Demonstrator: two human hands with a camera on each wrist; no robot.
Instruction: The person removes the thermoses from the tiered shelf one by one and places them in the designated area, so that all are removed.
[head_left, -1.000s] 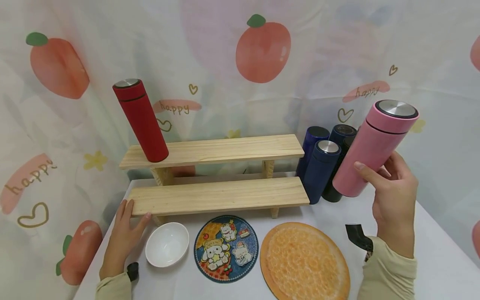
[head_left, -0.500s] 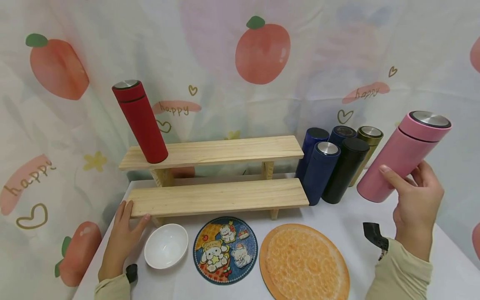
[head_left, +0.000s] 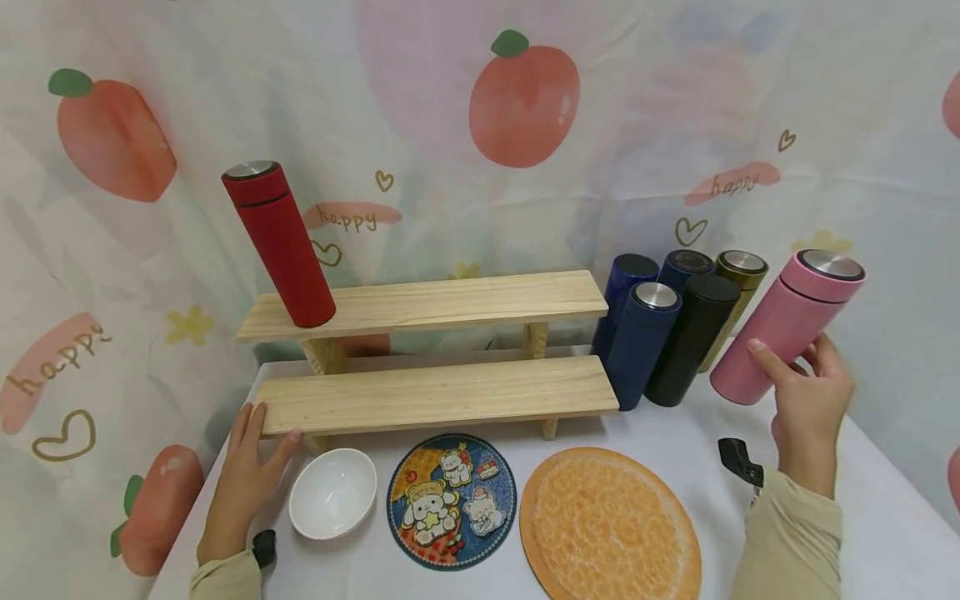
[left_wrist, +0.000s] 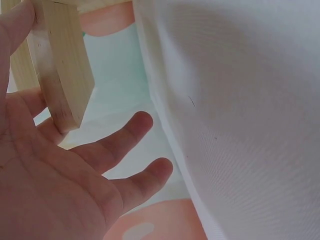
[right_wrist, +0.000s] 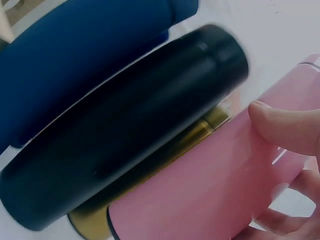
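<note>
My right hand grips a pink thermos flask around its body, thumb on the near side. The flask leans right, its steel lid up; whether its base touches the table cannot be told. Several other flasks are grouped to its left, including a black one, a navy one with a steel lid and a gold one partly hidden behind. My left hand rests against the left end of the lower wooden shelf, fingers spread. In the left wrist view, two fingers extend free beside the board.
A red flask stands at the left of the upper shelf. In front of the shelves lie a white bowl, a round cartoon mat and an orange round mat. A patterned curtain hangs behind the table.
My right hand carried the pink flask right, away from the group, then lowered it and shifted slightly back left. The black and gold flasks came into fuller view. My left hand stayed put.
</note>
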